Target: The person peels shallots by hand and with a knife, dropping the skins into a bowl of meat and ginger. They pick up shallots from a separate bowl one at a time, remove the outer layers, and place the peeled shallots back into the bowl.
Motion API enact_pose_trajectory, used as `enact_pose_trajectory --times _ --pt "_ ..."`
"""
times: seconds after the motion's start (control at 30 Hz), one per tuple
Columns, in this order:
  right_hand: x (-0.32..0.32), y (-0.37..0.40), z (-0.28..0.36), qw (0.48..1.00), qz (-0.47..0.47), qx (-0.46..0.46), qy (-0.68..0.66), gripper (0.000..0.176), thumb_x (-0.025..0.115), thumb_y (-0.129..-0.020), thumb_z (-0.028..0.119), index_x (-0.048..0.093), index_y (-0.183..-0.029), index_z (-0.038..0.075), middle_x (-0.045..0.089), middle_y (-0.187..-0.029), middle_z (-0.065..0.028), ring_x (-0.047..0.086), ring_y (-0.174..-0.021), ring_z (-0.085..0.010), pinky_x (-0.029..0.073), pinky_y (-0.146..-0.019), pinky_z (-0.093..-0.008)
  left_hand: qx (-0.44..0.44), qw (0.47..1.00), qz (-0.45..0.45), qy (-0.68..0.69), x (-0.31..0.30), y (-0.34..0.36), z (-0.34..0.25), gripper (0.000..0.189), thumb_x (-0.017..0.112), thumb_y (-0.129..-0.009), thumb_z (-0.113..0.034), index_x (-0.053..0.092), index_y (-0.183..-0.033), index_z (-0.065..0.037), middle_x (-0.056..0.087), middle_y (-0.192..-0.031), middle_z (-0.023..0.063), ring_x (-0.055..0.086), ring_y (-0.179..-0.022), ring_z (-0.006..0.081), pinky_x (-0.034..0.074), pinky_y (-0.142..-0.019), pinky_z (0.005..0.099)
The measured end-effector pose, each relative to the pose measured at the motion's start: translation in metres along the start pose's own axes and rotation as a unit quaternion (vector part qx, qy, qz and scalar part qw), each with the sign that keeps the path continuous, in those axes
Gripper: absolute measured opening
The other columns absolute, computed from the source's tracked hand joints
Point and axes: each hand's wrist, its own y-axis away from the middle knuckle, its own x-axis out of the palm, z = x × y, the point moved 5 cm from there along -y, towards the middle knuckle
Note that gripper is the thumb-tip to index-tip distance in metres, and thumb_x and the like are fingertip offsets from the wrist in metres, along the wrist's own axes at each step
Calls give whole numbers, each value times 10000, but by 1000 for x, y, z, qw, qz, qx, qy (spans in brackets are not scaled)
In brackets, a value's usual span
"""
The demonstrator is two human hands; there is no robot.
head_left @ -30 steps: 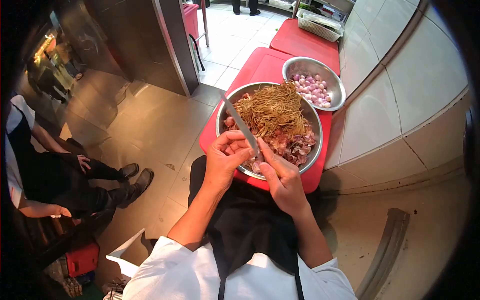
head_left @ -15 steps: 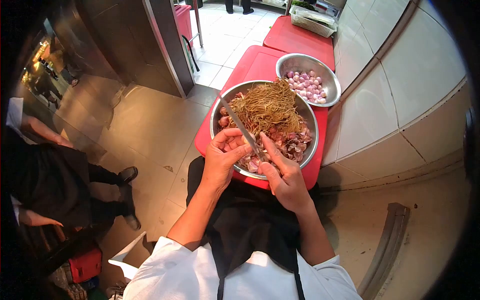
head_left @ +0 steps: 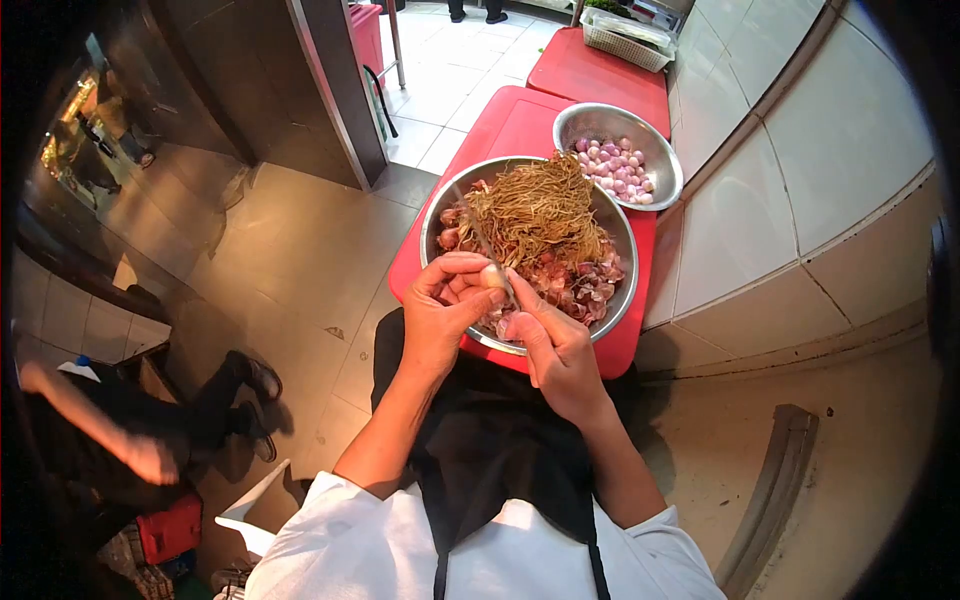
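Over the near side of a large metal bowl (head_left: pixel 631 262), my left hand (head_left: pixel 440 305) pinches a pale peeled shallot (head_left: pixel 492 277). My right hand (head_left: pixel 560 350) is closed on a knife (head_left: pixel 486 238), its thin blade slanting up and left, blurred, beside the shallot. A tangled heap of dry brown roots (head_left: pixel 540 212) fills the bowl's upper part. Loose reddish skins (head_left: pixel 590 295) lie below it, and a few unpeeled shallots (head_left: pixel 449 236) show at the left. Peeled pink-white shallots (head_left: pixel 620 170) sit in a smaller metal bowl (head_left: pixel 672 165) at the upper right.
Both bowls stand on a red stool-like surface (head_left: pixel 490 120); another red one (head_left: pixel 600 85) behind it carries a white basket (head_left: pixel 625 45). A tiled wall (head_left: pixel 780 190) rises close on the right. At the left, another person's blurred arm (head_left: pixel 120 445) and dark-clothed legs are near a red box (head_left: pixel 168 530).
The knife blade has turned more edge-on and looks fainter, while the shallot in my left hand shows more. The person at the left has bent lower, with an arm stretched forward.
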Motion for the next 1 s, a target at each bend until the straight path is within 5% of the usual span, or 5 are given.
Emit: enact_pose_trajectory --times 0.2,0.6,0.77,0.87,1.0 --pt "2 -1 -16 969 3 113 -219 464 412 -1100 303 474 -1476 37 618 -862 -17 459 -453 -28 343 -408 -176 -77 992 14 99 -5 1 12 336 706 -854 63 619 -1175 12 685 -1124 134 684 -1031 189 572 -949 351" --pt "-21 -5 -43 975 -67 162 -139 491 469 -1084 304 467 -1477 10 643 -819 -23 436 -440 -27 338 -403 -189 -160 976 16 144 0 2 16 380 660 -942 -71 582 -1308 -3 677 -1194 134 662 -1090 193 553 -983 343" --pt "-22 -2 -31 993 -40 103 -51 500 574 -1019 198 483 -1456 -27 689 -1119 -137 657 -824 -153 497 -720 -242 -178 976 5 128 -6 2 27 366 669 -949 -73 588 -1297 5 680 -1190 120 667 -1071 174 558 -961 339" --pt "-22 -1 -15 999 -2 31 10 529 607 -994 191 476 -1456 -30 648 -1280 -210 643 -1123 -243 469 -958 -312 -167 977 16 131 -4 3 29 340 671 -947 -60 597 -1272 6 684 -1183 115 673 -1057 171 564 -939 325" --pt "-21 -2 -7 993 21 -70 91 535 618 -983 191 479 -1454 -20 618 -1326 -255 624 -1220 -299 440 -1037 -354 -167 979 25 115 0 2 26 301 668 -946 -46 608 -1237 4 697 -1156 116 679 -1043 168 574 -913 310"
